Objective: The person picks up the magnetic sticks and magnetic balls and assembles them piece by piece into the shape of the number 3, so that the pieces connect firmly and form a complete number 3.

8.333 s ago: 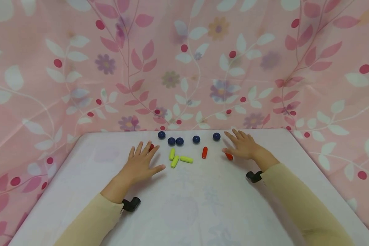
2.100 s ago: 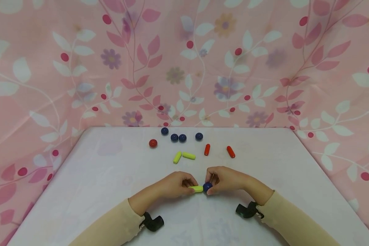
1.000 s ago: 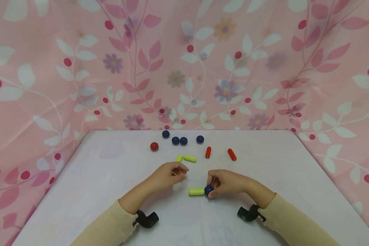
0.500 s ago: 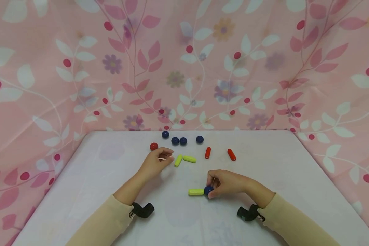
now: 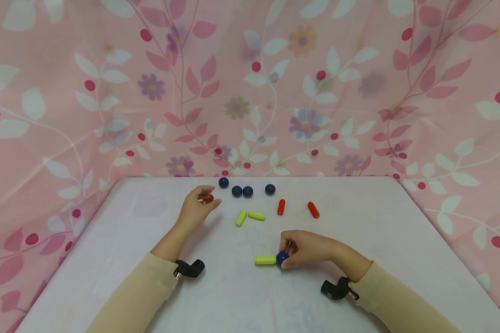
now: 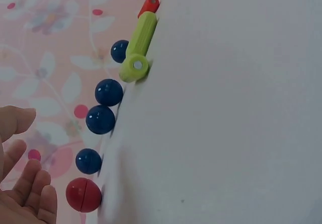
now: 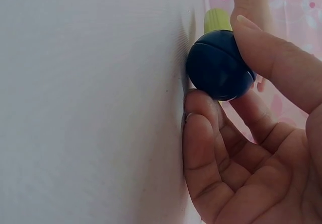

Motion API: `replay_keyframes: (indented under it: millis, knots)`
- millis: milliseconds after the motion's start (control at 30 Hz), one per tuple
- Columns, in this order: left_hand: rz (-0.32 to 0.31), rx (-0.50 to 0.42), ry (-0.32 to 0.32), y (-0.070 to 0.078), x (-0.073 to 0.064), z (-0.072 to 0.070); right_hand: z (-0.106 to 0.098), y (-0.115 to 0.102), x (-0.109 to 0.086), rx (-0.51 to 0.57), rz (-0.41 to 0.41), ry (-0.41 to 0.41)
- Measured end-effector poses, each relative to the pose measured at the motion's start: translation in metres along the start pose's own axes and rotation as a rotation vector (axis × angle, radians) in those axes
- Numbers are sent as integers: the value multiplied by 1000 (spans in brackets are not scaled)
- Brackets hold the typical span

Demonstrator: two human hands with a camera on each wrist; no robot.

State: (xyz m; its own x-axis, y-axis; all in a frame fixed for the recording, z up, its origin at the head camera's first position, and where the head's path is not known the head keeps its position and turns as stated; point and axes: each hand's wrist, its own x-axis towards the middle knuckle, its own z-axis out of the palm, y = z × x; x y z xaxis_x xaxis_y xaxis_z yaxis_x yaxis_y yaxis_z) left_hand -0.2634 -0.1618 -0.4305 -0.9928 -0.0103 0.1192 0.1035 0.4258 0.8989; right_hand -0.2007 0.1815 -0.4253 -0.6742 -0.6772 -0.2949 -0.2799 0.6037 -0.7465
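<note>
My right hand [image 5: 310, 246] pinches a dark blue ball [image 5: 281, 259] between thumb and fingers, low over the white table. A yellow-green rod [image 5: 265, 260] lies end-on against that ball, pointing left. At the far left, my left hand [image 5: 193, 209] reaches around a red ball [image 5: 209, 199], thumb and fingers spread on either side of it. In the left wrist view a gap shows between the fingertips and the red ball [image 6: 83, 195], which has a seam round its middle. The left fingers partly cover that ball in the head view.
Several dark blue balls [image 5: 247, 191] stand along the table's back edge. Two more yellow-green rods [image 5: 256, 216] lie in front of them, with a red rod [image 5: 281, 207] and another red rod [image 5: 313, 210] to the right. A flowered pink cloth [image 5: 237, 92] hangs behind the table.
The blue ball and a yellow-green rod were brought to the front and put end to end. My left hand then let go of the rod and moved back-left to the red ball; the right stayed.
</note>
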Motion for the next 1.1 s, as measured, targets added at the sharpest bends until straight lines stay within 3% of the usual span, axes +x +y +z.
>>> replay_keyframes:
  millis: [400, 1100]
  knots:
    - [-117, 35, -47, -21, 21, -10, -1, 1, -1, 9, 2, 1]
    - [-88, 80, -57, -36, 32, -6, 0, -1, -1, 21, 16, -4]
